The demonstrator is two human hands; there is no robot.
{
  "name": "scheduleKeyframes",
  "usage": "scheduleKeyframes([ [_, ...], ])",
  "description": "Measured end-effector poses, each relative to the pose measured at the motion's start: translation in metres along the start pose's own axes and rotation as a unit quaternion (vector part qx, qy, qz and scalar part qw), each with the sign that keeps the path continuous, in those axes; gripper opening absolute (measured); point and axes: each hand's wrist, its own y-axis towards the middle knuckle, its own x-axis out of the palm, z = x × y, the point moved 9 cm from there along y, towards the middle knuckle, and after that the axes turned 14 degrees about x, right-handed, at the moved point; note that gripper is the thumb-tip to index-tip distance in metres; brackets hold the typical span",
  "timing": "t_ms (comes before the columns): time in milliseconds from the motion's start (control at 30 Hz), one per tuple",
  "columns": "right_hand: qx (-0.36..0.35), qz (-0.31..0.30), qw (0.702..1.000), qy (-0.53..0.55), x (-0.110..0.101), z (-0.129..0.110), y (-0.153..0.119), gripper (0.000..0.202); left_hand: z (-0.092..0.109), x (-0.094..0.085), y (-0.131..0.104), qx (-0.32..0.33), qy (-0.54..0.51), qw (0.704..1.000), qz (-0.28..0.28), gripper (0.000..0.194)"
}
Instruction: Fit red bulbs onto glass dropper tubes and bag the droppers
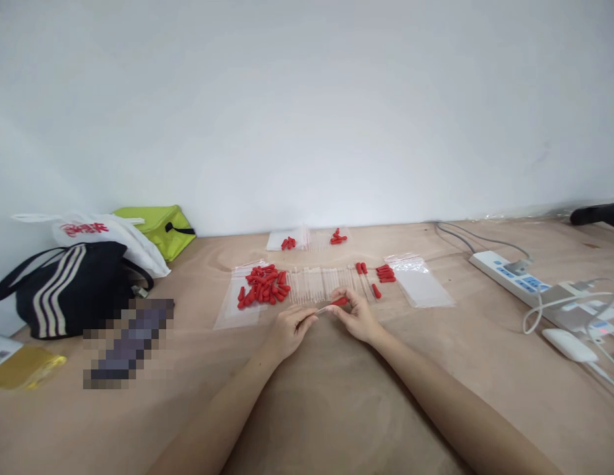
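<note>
My left hand (290, 330) pinches a thin clear tube (322, 309). At the tube's other end, my right hand (357, 318) grips a red rubber bulb (339, 301), and tube and bulb appear to meet. Just beyond my hands lies a row of clear tubes (314, 284). Left of the row, a heap of red bulbs (263, 286) rests on a clear plastic bag (227, 314). To the right are several tubes with red bulbs on their ends (376, 291) and a small stack of red bulbs (386, 273).
A flat clear bag (423, 287) lies right of the bulbs. More bulbs (338, 237) and tubes sit near the wall. On the right are a power strip (509, 277), cables and a white adapter (568, 345). Black (79, 290), white (113, 237) and green bags (161, 227) stand left.
</note>
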Motion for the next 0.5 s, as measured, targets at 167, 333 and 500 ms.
scheduleKeyframes([
  [167,0.050,0.071,0.995,0.045,-0.034,0.012,0.021,0.024,-0.009,0.002,-0.007,-0.036,0.008,0.999,-0.006,0.049],
  [333,0.134,0.144,0.977,-0.079,-0.094,0.022,0.050,0.041,-0.014,0.003,-0.011,-0.058,0.014,0.998,-0.007,0.049],
  [500,0.228,0.098,0.907,-0.341,-0.111,0.036,0.072,0.047,-0.013,0.007,-0.010,-0.056,0.011,0.998,-0.026,0.045],
])
